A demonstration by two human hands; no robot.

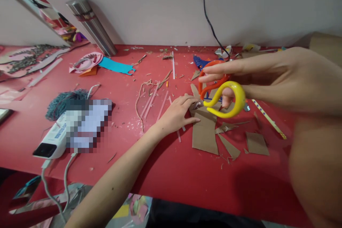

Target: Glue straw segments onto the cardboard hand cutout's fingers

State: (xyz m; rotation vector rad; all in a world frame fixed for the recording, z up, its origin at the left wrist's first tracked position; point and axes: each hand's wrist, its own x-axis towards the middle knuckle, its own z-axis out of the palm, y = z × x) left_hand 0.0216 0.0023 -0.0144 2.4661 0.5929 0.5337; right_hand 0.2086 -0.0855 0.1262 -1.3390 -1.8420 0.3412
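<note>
My right hand [278, 74] holds a pair of scissors [236, 91] with one orange-red and one yellow handle, with fingers and thumb in the loops. The handles are spread apart, and the blades are mostly hidden, pointing toward my left fingers. My left hand [180, 112] holds the left edge of a piece of brown cardboard [205, 133] against the table, its thumb stretched over the surface. Its fingertips lie close to the scissors' pivot. Cardboard offcuts [257, 143] lie to the right, one a narrow pointed strip [229, 146].
The red table [171, 174] carries clear thin sticks [152, 99], twine [137, 105] and scraps. At left are a phone [92, 124], a white power bank [53, 139] with cables, and a yarn bundle [66, 103]. A steel flask [93, 26] stands by the wall; a black cord [205, 10] hangs behind.
</note>
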